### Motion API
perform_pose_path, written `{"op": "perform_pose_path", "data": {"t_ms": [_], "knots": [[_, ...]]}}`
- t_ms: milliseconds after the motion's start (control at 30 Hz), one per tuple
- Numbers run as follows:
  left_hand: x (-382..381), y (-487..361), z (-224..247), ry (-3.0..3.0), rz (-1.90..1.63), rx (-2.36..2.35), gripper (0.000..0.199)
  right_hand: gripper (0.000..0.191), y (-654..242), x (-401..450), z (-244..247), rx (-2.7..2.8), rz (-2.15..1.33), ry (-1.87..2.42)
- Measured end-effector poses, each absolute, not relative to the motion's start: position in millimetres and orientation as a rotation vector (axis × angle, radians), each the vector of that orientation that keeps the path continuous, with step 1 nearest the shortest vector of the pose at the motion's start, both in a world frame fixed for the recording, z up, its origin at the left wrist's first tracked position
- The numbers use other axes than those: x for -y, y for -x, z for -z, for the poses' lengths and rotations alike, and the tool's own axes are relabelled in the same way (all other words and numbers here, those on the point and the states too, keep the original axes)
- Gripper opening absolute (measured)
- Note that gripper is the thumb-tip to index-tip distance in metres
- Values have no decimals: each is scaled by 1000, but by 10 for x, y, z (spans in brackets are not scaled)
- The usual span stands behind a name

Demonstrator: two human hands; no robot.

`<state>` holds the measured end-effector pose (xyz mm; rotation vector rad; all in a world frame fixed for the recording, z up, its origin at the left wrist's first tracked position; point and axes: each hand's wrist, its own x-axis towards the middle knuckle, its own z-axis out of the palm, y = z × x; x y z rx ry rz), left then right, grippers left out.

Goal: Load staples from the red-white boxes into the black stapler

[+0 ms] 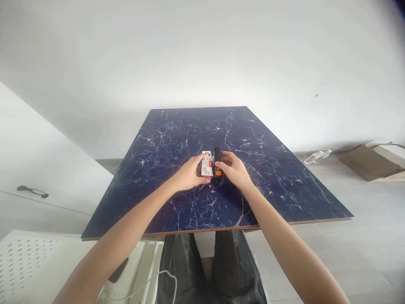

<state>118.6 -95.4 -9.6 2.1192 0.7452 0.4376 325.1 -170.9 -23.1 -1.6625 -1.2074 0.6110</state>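
Near the middle of a dark blue marbled table (202,126), my left hand (189,174) grips a small white and red printed box (206,165) between thumb and fingers. Right beside it, my right hand (234,169) is closed around a slim black object with an orange patch (217,162); its exact kind is not clear. The box and the black object stand side by side, almost touching. Part of the box's left side is hidden by my left fingers.
A cardboard box (370,162) and a clear plastic bottle (316,156) lie on the floor to the right. A white cabinet with a dark handle (32,191) stands at left. A white cable (171,274) hangs near my legs, and a pale wall rises behind the table.
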Motion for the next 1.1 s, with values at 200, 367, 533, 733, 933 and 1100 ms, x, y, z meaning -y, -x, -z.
{"op": "perform_pose_path", "data": {"t_ms": [200, 367, 533, 733, 933, 1100], "knots": [[912, -1215, 147, -2026, -498, -850, 99, 48, -3166, 1677, 254, 1261, -643, 1564], [977, -1228, 182, -2190, -580, -838, 91, 43, -3138, 1700, 258, 1244, -606, 1569], [1045, -1345, 191, -2278, -623, -870, 88, 41, -3169, 1708, 267, 1225, -580, 1575], [1014, -2101, 206, -2336, -691, -800, 76, 47, -3745, 1754, 269, 1162, -430, 1708], [988, -3590, 212, -2320, -728, -709, 58, 54, -4895, 1828, 330, 953, -126, 1943], [1086, -4096, 291, -2310, -688, -655, 83, 55, -5262, 1881, 312, 669, 99, 2018]]}}
